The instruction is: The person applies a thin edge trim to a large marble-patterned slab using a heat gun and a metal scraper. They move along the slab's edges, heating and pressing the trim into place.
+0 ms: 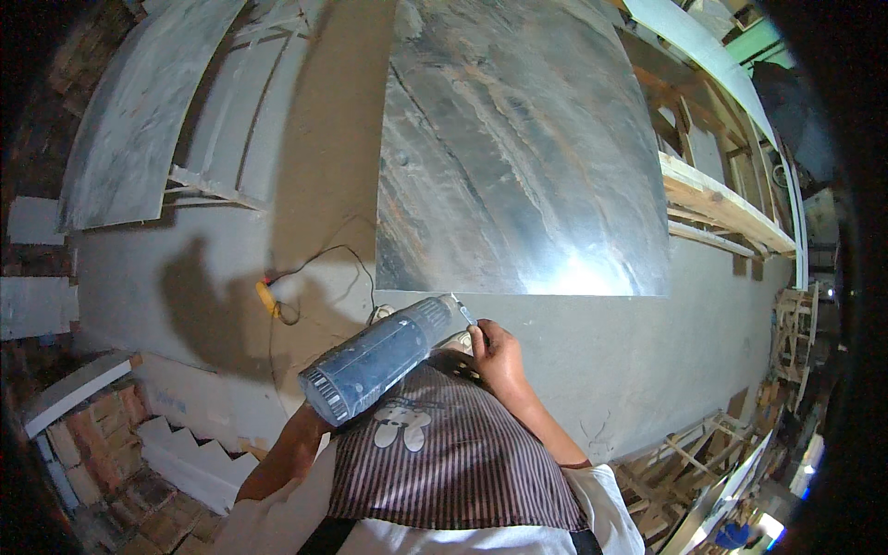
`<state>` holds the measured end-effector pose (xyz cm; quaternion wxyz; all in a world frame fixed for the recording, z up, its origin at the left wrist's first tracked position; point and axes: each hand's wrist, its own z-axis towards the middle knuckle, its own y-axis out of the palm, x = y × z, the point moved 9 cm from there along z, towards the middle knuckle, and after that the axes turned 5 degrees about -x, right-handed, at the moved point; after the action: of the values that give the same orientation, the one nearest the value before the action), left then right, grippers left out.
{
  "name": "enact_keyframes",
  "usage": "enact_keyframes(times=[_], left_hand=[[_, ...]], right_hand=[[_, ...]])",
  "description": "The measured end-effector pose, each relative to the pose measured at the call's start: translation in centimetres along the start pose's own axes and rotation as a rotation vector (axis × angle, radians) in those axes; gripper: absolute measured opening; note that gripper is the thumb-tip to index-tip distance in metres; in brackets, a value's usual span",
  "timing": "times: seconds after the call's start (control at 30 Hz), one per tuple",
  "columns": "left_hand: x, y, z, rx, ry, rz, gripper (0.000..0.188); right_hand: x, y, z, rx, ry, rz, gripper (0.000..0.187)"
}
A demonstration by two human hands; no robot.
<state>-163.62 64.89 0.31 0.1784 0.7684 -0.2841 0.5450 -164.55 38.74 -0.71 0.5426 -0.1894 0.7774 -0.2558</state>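
Observation:
A thick, dusty blue-grey cylindrical power tool with a ribbed rear end lies slantwise in front of my apron. My left forearm reaches up behind it. The tool's body hides my left hand, which appears to support it from below. At the tool's front end, my right hand is closed, thumb and fingers pinching a small thin grey metal piece. The exact kind of that piece is too small to tell. Just beyond the tool is the near edge of a large grey marbled slab.
A dark cable runs over the floor beside a yellow connector. Another grey slab rests on a frame at the left. Timber framing stands at the right, with more wooden frames at lower right. Bricks are at lower left.

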Motion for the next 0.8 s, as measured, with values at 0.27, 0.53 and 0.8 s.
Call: enact_keyframes(times=[0.27,0.53,0.8], left_hand=[[0.6,1.1,1.5,-0.027,-0.009,0.005,0.059],[0.9,0.2,0.3,-0.004,-0.024,0.029,0.058],[0.4,-1.4,-1.3,0.029,-0.026,0.026,0.058]], right_hand=[[1.3,-2.8,-0.7,0.048,0.002,-0.048,0.021],[1.5,-1.5,-0.7,-0.046,0.090,0.023,0.024],[-0.4,0.6,-0.2,-0.023,-0.042,0.009,0.025]])
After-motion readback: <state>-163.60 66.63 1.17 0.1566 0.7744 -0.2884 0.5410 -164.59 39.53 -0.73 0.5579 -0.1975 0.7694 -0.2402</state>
